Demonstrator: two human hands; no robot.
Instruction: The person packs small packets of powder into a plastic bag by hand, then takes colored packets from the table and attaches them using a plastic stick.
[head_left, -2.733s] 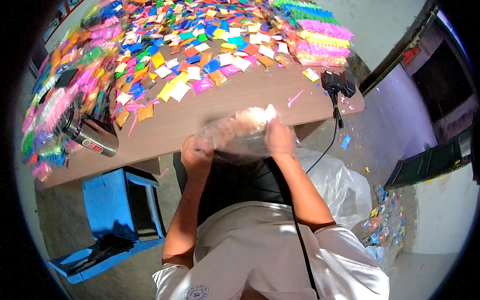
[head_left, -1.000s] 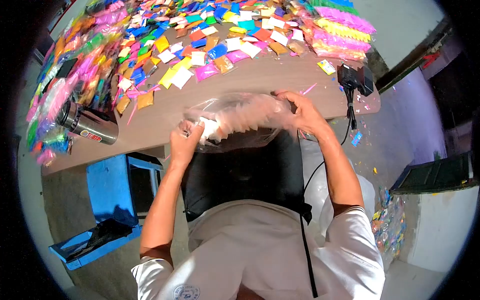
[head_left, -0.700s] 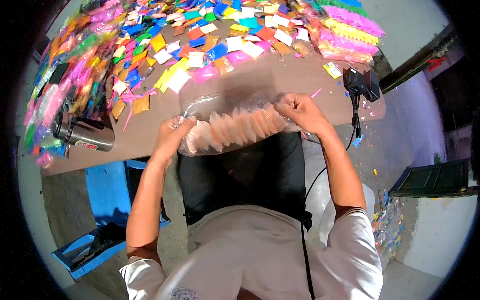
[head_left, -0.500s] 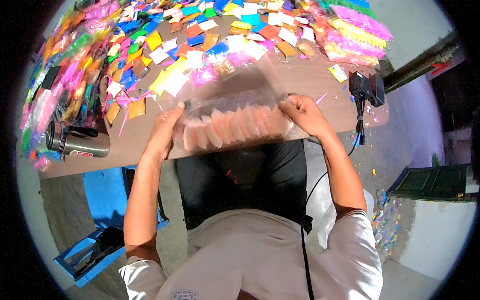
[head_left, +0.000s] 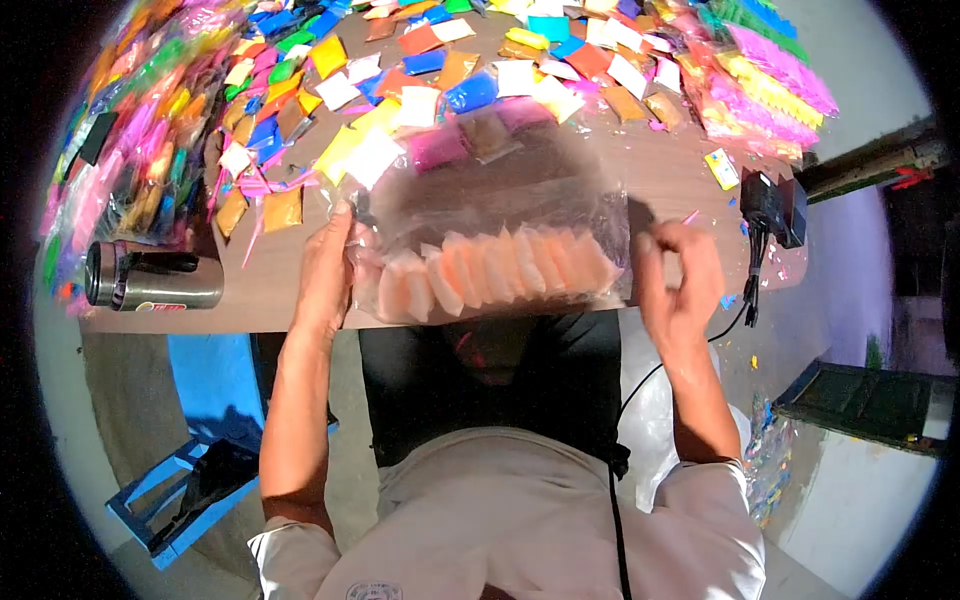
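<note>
A clear bag [head_left: 500, 215] sits at the near edge of the brown table [head_left: 262, 285], right in front of the person, with a row of pale orange packets [head_left: 490, 270] standing side by side along its near part. The far part of the bag is see-through, and a pink packet [head_left: 440, 148] and a brown packet [head_left: 488, 137] show at its far end. The left hand [head_left: 325, 265] grips the bag's left edge, thumb pointing to the far side. The right hand [head_left: 684, 282] is just to the right of the bag and apart from it, fingers bent and a moderate gap between them and the thumb; its fingertips are blurred, so their exact pose is hard to read. Farther off, loose coloured packets [head_left: 420, 105] are strewn over the table, with a heap of filled bags [head_left: 150, 120] on the left and stacked bags [head_left: 765, 90] on the far right. A steel mug [head_left: 170, 280] lies on its side near the left corner. On the right, a small yellow packet [head_left: 721, 169] lies near a black device [head_left: 765, 205], whose cord is partly bundled. Below the table on the left stands a blue chair [head_left: 212, 380].
</note>
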